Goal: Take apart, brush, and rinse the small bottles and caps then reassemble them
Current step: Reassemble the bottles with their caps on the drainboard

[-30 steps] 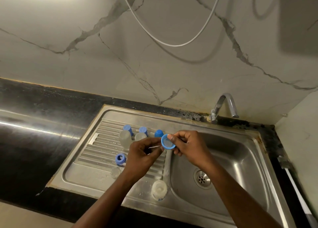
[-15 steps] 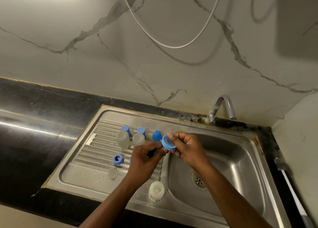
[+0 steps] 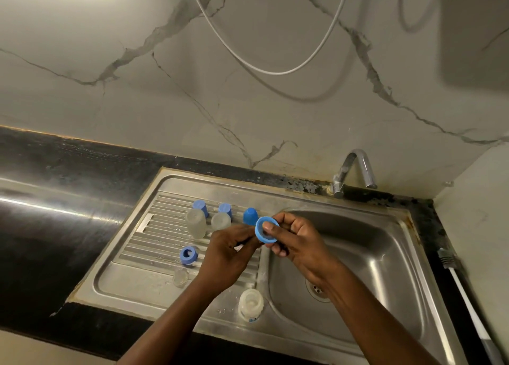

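Right hand [image 3: 292, 243] pinches the blue cap [image 3: 265, 231] above the sink [image 3: 248, 188] basin's left edge. Left hand [image 3: 228, 257] curls beside it, its grip impossible to tell.

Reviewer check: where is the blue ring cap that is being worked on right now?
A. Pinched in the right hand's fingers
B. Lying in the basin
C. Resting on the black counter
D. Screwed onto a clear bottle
A: the right hand pinches the blue ring cap, holding it up over the sink.
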`<state>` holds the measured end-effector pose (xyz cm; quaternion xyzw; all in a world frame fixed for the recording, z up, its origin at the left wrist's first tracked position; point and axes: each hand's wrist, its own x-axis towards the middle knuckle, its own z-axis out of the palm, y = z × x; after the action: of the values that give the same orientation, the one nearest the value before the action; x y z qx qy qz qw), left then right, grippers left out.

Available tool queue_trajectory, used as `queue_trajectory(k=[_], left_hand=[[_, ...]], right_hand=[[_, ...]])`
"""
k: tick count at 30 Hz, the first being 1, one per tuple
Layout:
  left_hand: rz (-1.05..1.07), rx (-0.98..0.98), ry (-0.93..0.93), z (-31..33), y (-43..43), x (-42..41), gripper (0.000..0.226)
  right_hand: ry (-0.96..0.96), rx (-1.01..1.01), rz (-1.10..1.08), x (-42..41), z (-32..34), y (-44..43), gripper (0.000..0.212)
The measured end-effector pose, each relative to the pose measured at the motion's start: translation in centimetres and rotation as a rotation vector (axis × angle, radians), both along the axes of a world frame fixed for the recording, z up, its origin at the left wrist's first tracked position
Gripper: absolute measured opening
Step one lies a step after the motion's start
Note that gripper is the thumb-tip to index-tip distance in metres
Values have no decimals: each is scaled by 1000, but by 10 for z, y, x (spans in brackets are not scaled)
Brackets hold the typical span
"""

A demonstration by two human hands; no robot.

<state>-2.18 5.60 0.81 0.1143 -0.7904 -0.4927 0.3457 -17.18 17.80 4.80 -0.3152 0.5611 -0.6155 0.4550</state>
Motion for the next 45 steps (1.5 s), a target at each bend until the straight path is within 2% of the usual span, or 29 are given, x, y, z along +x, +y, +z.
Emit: queue_trajectory(k=[5,8,12,14,18,22,29,35,40,45], left_hand=[[-10,-231,-28,0,0,4,26],[-16,-338,-71,-1,1,4,22],[3,-391,-86,-1,4,3,21],[0,-402,-86,-1,4,6,22],[-7,-408,-54,0,0,8,21],[-8,-426,-58,2,-3,8,24],[-31,-474,-67,-5,-6,9,20],[0,-490,-70,-6,-7,13,23],[10,-497,-90,-5,-3,9,22],[-1,-564,-109,-8,-3,7,24]], right_hand=[[84,40,37,-2,3,1,22],[177,96,-9,-3,3,0,19],[261,113,-47,0,5,-2,27],[251,98,-55,1,5,0,34],[110,26,25,-3,4,5,21],[14,19,78,-5,4,7,20],[129,51,24,1,2,6,14],[88,27,57,4,0,9,22],[18,53,6,10,-1,5,26],[29,62,-30,13,-2,1,25]])
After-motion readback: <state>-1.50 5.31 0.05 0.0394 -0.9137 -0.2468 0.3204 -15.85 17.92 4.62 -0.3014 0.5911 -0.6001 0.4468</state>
